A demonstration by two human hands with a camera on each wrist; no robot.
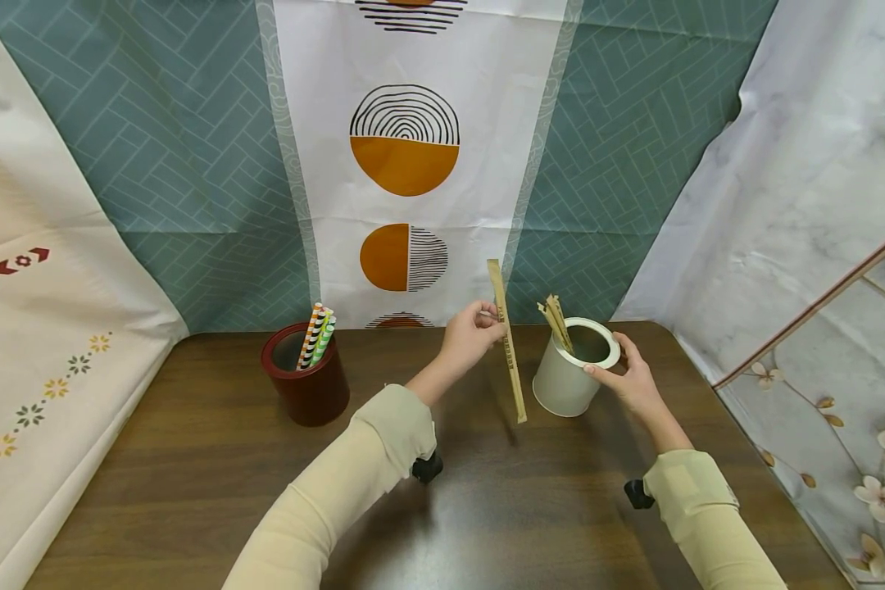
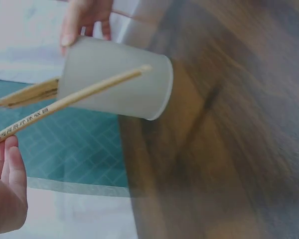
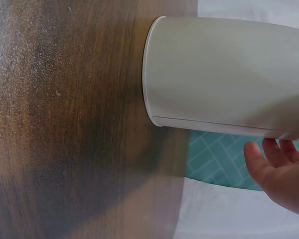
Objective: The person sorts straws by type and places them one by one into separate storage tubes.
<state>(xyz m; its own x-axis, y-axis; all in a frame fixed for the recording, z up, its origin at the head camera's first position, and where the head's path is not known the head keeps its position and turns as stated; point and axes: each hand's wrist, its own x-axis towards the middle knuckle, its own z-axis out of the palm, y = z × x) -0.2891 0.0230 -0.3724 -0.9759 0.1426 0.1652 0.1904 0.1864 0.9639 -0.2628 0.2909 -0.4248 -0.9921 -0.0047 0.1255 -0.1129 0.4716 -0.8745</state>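
Observation:
My left hand point(image 1: 473, 334) pinches a long thin paper-wrapped stick point(image 1: 511, 352), tan with dark printed characters, between thumb and fingers. It is held up left of a white can point(image 1: 564, 381), its lower end over the table. In the left wrist view the stick point(image 2: 72, 99) crosses in front of the can point(image 2: 114, 79). My right hand point(image 1: 633, 378) holds the can's right side near the rim, thumb in front and fingers behind. A few similar wrapped sticks point(image 1: 556, 324) lean out of the can's left side. The can stands upright on the table.
A dark red can point(image 1: 310, 397) with several striped paper straws point(image 1: 317, 336) stands to the left on the brown wooden table point(image 1: 516, 508). Patterned cloth point(image 1: 192, 164) hangs behind the table, with more fabric at both sides.

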